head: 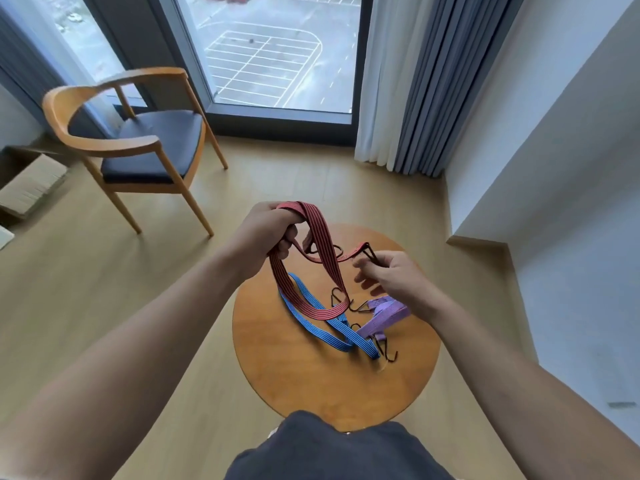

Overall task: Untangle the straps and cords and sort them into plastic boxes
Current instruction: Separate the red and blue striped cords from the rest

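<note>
A red striped strap (320,237) hangs in loops above the round wooden table (311,382). My left hand (268,233) grips its upper bend, raised over the table's far edge. My right hand (388,275) pinches the black metal hook (372,254) at one end of the red strap. The red strap's lower loop lies on a blue striped strap (332,332) spread on the tabletop. A purple strap (382,313) with black hooks lies tangled beside the blue one, partly under my right wrist. No plastic box is in view.
A wooden armchair (138,147) with a dark seat stands on the floor at the left, a flattened cardboard box (31,185) beyond it. A glass door and grey curtains (415,84) are behind the table, a white wall at the right.
</note>
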Motion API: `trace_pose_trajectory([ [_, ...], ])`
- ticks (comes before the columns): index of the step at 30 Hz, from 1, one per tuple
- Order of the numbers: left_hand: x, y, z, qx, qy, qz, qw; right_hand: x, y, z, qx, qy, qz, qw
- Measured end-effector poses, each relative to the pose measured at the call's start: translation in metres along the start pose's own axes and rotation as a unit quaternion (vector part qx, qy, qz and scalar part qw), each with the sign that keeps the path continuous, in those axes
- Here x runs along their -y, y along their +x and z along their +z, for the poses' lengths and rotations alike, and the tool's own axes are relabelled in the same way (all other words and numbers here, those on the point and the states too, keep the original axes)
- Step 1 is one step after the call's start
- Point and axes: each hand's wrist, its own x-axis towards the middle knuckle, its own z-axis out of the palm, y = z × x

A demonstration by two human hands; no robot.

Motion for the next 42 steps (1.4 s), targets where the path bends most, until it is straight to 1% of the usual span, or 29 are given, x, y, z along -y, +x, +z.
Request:
trace_pose_trajectory([
  [3, -0.013, -0.004, 0.002, -0.003, 0.001, 0.028, 1.000, 0.002, -0.002, 0.003, 0.053, -0.068, 0.032, 0.996],
  [5, -0.023, -0.007, 0.003, 0.004, 0.014, 0.052, 0.999, 0.005, -0.003, 0.004, 0.075, -0.124, 0.049, 0.988],
  [7, -0.034, -0.012, 0.005, 0.013, 0.029, 0.072, 0.997, 0.011, -0.005, 0.004, 0.087, -0.167, 0.043, 0.981],
  [8, -0.039, -0.016, 0.006, 0.017, 0.036, 0.081, 0.996, 0.016, -0.007, 0.003, 0.086, -0.167, 0.026, 0.982],
  [9, -0.045, -0.018, 0.008, 0.023, 0.044, 0.089, 0.995, 0.023, -0.009, 0.003, 0.076, -0.142, -0.001, 0.987],
  [11, -0.057, -0.025, 0.013, 0.036, 0.063, 0.105, 0.992, 0.041, -0.017, 0.003, 0.044, -0.029, -0.078, 0.996],
  [13, -0.067, -0.030, 0.020, 0.037, 0.085, 0.120, 0.988, 0.060, -0.026, 0.002, 0.031, 0.061, -0.139, 0.988],
  [15, -0.076, -0.033, 0.023, 0.025, 0.108, 0.132, 0.985, 0.077, -0.034, 0.003, 0.033, 0.113, -0.160, 0.980],
  [16, -0.079, -0.034, 0.022, 0.015, 0.129, 0.139, 0.982, 0.083, -0.037, 0.004, 0.020, 0.140, -0.164, 0.976],
  [19, -0.078, -0.036, 0.016, -0.032, 0.233, 0.172, 0.957, 0.097, -0.042, 0.008, -0.059, 0.248, -0.166, 0.953],
  [21, -0.074, -0.038, 0.012, -0.057, 0.301, 0.198, 0.931, 0.105, -0.045, 0.011, -0.105, 0.267, -0.167, 0.943],
  [22, -0.072, -0.041, 0.010, -0.067, 0.323, 0.208, 0.921, 0.109, -0.046, 0.013, -0.130, 0.243, -0.164, 0.947],
  [23, -0.071, -0.042, 0.008, -0.073, 0.330, 0.216, 0.916, 0.112, -0.046, 0.015, -0.163, 0.191, -0.156, 0.955],
  [25, -0.070, -0.045, 0.003, -0.060, 0.299, 0.218, 0.927, 0.115, -0.046, 0.017, -0.217, 0.046, -0.135, 0.966],
  [26, -0.070, -0.045, -0.001, -0.045, 0.278, 0.214, 0.935, 0.115, -0.047, 0.017, -0.223, -0.001, -0.133, 0.966],
  [27, -0.069, -0.045, -0.004, -0.032, 0.268, 0.209, 0.940, 0.114, -0.049, 0.019, -0.218, -0.017, -0.143, 0.965],
  [29, -0.066, -0.047, -0.011, -0.016, 0.280, 0.204, 0.938, 0.113, -0.056, 0.023, -0.188, 0.007, -0.186, 0.965],
  [30, -0.063, -0.047, -0.014, -0.012, 0.282, 0.204, 0.937, 0.114, -0.059, 0.027, -0.145, 0.026, -0.204, 0.968],
  [31, -0.061, -0.048, -0.016, -0.007, 0.275, 0.205, 0.939, 0.116, -0.061, 0.034, -0.084, 0.041, -0.209, 0.973],
  [32, -0.058, -0.048, -0.017, -0.003, 0.267, 0.209, 0.941, 0.118, -0.061, 0.044, -0.022, 0.051, -0.201, 0.978],
  [33, -0.055, -0.048, -0.018, -0.002, 0.263, 0.216, 0.940, 0.119, -0.061, 0.054, 0.020, 0.051, -0.193, 0.980],
  [34, -0.052, -0.049, -0.019, -0.004, 0.263, 0.224, 0.938, 0.118, -0.059, 0.064, 0.031, 0.043, -0.190, 0.980],
  [36, -0.043, -0.049, -0.027, 0.003, 0.250, 0.221, 0.943, 0.115, -0.055, 0.080, -0.018, 0.031, -0.183, 0.982],
  [37, -0.037, -0.049, -0.033, 0.016, 0.234, 0.209, 0.949, 0.112, -0.054, 0.085, -0.043, 0.049, -0.170, 0.983],
  [40, -0.012, -0.045, -0.052, 0.095, 0.200, 0.146, 0.964, 0.099, -0.052, 0.088, -0.050, 0.152, -0.110, 0.981],
  [42, 0.011, -0.044, -0.057, 0.134, 0.212, 0.126, 0.960, 0.094, -0.052, 0.087, -0.052, 0.150, -0.088, 0.983],
])
